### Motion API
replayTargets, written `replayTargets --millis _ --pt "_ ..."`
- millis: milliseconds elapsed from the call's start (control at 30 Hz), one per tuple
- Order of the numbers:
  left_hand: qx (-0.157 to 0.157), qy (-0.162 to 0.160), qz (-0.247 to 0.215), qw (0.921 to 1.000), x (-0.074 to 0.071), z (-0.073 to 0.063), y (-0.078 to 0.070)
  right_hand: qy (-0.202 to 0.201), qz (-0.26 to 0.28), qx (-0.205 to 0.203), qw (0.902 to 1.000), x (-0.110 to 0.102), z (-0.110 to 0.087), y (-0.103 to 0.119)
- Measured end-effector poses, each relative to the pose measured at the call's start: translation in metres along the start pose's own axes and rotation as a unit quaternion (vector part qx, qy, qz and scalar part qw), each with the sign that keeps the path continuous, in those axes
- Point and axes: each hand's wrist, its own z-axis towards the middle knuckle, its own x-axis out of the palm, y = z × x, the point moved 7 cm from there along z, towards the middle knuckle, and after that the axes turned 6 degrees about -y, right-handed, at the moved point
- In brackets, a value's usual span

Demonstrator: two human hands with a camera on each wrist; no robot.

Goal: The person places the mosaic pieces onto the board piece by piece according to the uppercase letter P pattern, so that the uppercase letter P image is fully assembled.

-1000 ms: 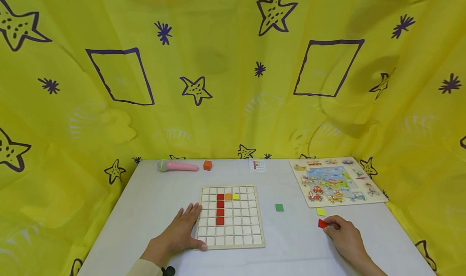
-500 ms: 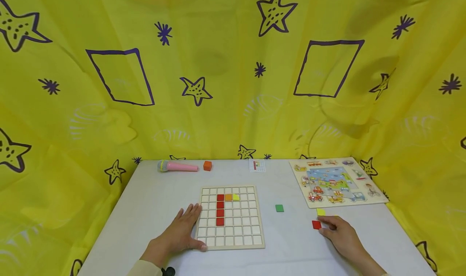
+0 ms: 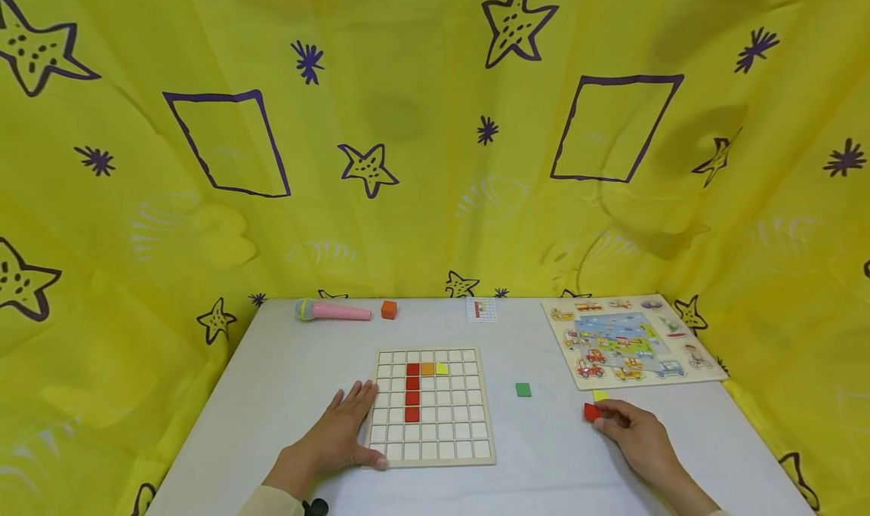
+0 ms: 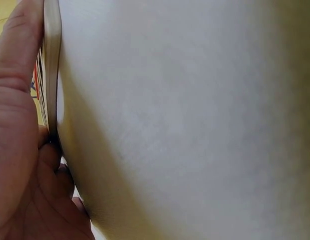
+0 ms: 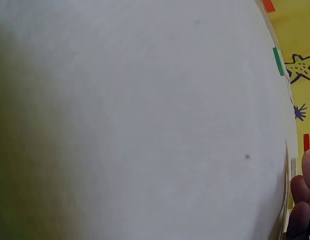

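My left hand (image 3: 333,433) rests with spread fingers against the left edge of a wooden grid board (image 3: 445,431), its thumb at the lower left corner. On the board lie a column of red tiles (image 3: 412,398), an orange tile (image 3: 427,369) and a yellow tile (image 3: 442,369). Between thumb and fingers, my right hand (image 3: 639,434) pinches a red square tile (image 3: 591,412); the right wrist view shows this red tile (image 5: 306,142) at the fingertips. Just behind those fingers, a loose yellow tile (image 3: 600,396) is partly covered.
A green tile (image 3: 522,390) lies right of the board. Farther back are a pink toy microphone (image 3: 340,312), an orange cube (image 3: 389,310) and a small pattern card (image 3: 481,310). A picture puzzle board (image 3: 557,327) occupies the back right, before a yellow curtain (image 3: 421,229).
The red tile has shifted slightly left with my right hand; it was lower half a second ago and appears tilted up now. My left hand stays on the board.
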Motion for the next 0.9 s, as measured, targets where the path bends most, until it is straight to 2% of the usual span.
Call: replayTargets --millis 267,533,633,900 --pt "0.017 -0.004 0.001 0.9998 -0.002 -0.001 -0.001 -0.009 0.059 0.046 0.9971 -0.001 0.004 -0.001" --pt "0.009 0.003 -0.002 1.0000 -0.001 0.000 -0.001 -0.012 0.163 0.083 0.9830 0.006 0.008 0.005" --pt "0.007 0.003 -0.003 1.0000 -0.001 -0.001 0.000 -0.016 0.188 0.080 0.9787 0.010 0.010 0.012" --pt "0.010 0.001 -0.001 0.9999 -0.003 -0.001 -0.001 -0.028 0.209 0.051 0.9761 0.021 0.017 0.032"
